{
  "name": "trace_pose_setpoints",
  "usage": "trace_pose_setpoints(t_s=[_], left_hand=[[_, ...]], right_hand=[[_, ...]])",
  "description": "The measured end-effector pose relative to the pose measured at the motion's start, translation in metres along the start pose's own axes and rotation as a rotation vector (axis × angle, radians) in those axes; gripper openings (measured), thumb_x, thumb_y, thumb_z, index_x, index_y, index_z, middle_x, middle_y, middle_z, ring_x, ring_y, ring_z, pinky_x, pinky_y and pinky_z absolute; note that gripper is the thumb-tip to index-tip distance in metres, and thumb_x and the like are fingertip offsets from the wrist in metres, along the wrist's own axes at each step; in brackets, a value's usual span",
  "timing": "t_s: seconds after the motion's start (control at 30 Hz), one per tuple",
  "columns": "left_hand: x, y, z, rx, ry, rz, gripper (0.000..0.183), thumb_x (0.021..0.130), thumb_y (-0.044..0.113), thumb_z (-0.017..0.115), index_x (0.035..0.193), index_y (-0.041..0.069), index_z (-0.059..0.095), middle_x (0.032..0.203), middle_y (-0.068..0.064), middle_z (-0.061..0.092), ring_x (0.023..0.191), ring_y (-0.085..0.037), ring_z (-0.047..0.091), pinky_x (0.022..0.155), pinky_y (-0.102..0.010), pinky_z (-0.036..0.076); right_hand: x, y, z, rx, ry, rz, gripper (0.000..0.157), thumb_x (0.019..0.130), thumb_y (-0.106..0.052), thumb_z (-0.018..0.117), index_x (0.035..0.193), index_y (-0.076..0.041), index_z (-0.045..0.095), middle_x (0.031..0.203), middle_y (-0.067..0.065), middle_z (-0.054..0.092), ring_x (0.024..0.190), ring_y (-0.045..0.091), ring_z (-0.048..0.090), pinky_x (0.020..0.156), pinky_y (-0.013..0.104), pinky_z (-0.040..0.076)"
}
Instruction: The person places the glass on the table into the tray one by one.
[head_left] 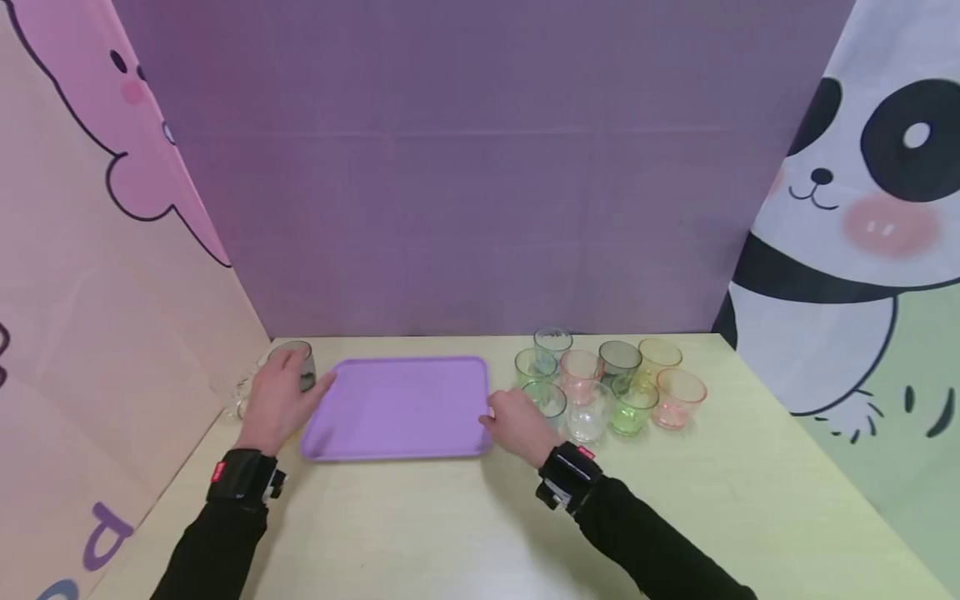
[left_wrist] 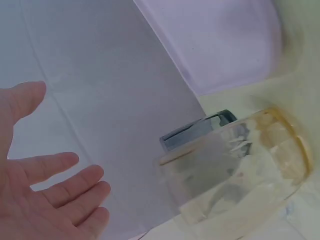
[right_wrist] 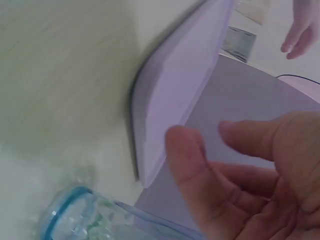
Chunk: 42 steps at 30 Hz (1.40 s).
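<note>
A purple rectangular tray (head_left: 397, 408) lies flat on the table between my hands. My left hand (head_left: 276, 400) hovers at the tray's left side, over some glasses, its fingers spread and holding nothing. Just beyond its fingers is a dark grey glass (head_left: 307, 377). The left wrist view shows a clear glass with a yellowish rim (left_wrist: 235, 175) in front of the grey one. By the tray's right edge is my right hand (head_left: 520, 423), with loosely bent fingers. Its thumb and index finger stand apart with nothing between them. A blue-rimmed glass (right_wrist: 95, 215) is close by.
Several tinted glasses stand grouped behind and right of my right hand, among them a pink glass (head_left: 678, 400), a green glass (head_left: 633, 408) and a yellow glass (head_left: 660, 357). A purple backdrop (head_left: 480, 183) and printed side panels border the pale table (head_left: 420, 525).
</note>
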<state>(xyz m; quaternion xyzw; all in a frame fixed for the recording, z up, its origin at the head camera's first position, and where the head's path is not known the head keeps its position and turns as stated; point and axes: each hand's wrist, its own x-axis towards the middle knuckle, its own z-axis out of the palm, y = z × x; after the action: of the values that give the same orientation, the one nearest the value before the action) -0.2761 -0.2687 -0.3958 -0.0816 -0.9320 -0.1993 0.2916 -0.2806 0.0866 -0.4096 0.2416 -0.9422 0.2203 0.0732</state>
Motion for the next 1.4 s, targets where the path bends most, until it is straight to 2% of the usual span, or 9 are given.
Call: trace_pose_setpoints(t_s=[0.13,0.27,0.53,0.63,0.8,0.93,1.1,1.27,1.4], left_hand=[[-0.004,-0.003,-0.002,0.001,-0.028,-0.064,0.067,0.090,0.033,0.067,0.136,-0.011,0.046,0.133,-0.036,0.048,0.121,-0.053,0.045,0.103,-0.066,0.038],[-0.008,-0.011,-0.006,0.005,-0.050,-0.107,0.070,0.089,0.030,0.067,0.136,-0.015,0.043,0.131,-0.040,0.046,0.119,-0.056,0.044,0.100,-0.068,0.038],[-0.021,-0.027,-0.013,0.064,-0.078,-0.254,0.085,0.083,0.043,0.072,0.134,-0.017,0.041,0.127,-0.044,0.044,0.115,-0.060,0.041,0.088,-0.073,0.037],[-0.027,-0.030,-0.011,0.082,-0.097,-0.305,0.089,0.080,0.047,0.074,0.132,-0.018,0.042,0.124,-0.044,0.043,0.113,-0.059,0.039,0.084,-0.071,0.035],[-0.033,-0.033,-0.006,0.102,-0.085,-0.361,0.089,0.077,0.046,0.076,0.123,-0.022,0.043,0.114,-0.045,0.042,0.104,-0.058,0.039,0.080,-0.066,0.039],[-0.033,-0.035,-0.004,0.066,-0.121,-0.419,0.091,0.080,0.043,0.074,0.128,-0.025,0.036,0.117,-0.048,0.038,0.106,-0.061,0.038,0.083,-0.068,0.040],[-0.031,-0.037,-0.007,0.013,-0.210,-0.475,0.099,0.083,0.040,0.073,0.138,-0.026,0.023,0.126,-0.054,0.032,0.112,-0.067,0.037,0.091,-0.072,0.039],[-0.030,-0.038,-0.008,-0.017,-0.275,-0.494,0.102,0.084,0.039,0.072,0.139,-0.028,0.017,0.127,-0.057,0.032,0.115,-0.067,0.038,0.094,-0.071,0.040],[-0.030,-0.039,-0.007,-0.021,-0.273,-0.494,0.101,0.085,0.037,0.072,0.138,-0.028,0.016,0.126,-0.056,0.033,0.114,-0.066,0.040,0.093,-0.070,0.041]], right_hand=[[-0.001,0.001,0.011,-0.034,-0.070,0.116,0.013,0.087,-0.012,0.070,0.083,0.001,0.067,0.065,0.006,0.062,0.053,0.014,0.052,0.048,0.024,0.045],[-0.002,0.002,0.019,-0.074,-0.095,0.155,0.015,0.085,-0.015,0.072,0.086,0.000,0.070,0.070,0.010,0.067,0.056,0.016,0.056,0.051,0.026,0.049],[-0.002,0.008,0.035,-0.063,-0.073,0.184,0.015,0.085,-0.013,0.070,0.077,-0.001,0.066,0.065,0.008,0.061,0.053,0.018,0.051,0.046,0.028,0.044],[-0.001,0.008,0.038,-0.063,-0.071,0.187,0.014,0.085,-0.011,0.067,0.075,-0.001,0.064,0.067,0.011,0.063,0.054,0.019,0.053,0.046,0.030,0.045],[0.001,0.007,0.041,-0.078,-0.069,0.165,0.011,0.081,-0.005,0.064,0.071,-0.003,0.062,0.069,0.012,0.064,0.057,0.020,0.055,0.048,0.032,0.046],[0.003,0.005,0.040,-0.069,-0.088,0.166,0.009,0.080,-0.002,0.063,0.072,-0.002,0.062,0.070,0.013,0.065,0.058,0.021,0.056,0.049,0.033,0.048],[0.005,0.004,0.039,-0.050,-0.122,0.194,0.008,0.083,-0.002,0.061,0.075,-0.001,0.062,0.073,0.014,0.064,0.060,0.022,0.056,0.051,0.034,0.050],[0.005,0.005,0.040,-0.038,-0.145,0.211,0.008,0.084,-0.002,0.060,0.077,-0.001,0.061,0.071,0.012,0.062,0.058,0.021,0.054,0.049,0.032,0.048],[0.005,0.005,0.040,-0.034,-0.155,0.208,0.008,0.084,-0.002,0.060,0.076,0.000,0.061,0.070,0.011,0.061,0.058,0.021,0.054,0.048,0.031,0.047]])
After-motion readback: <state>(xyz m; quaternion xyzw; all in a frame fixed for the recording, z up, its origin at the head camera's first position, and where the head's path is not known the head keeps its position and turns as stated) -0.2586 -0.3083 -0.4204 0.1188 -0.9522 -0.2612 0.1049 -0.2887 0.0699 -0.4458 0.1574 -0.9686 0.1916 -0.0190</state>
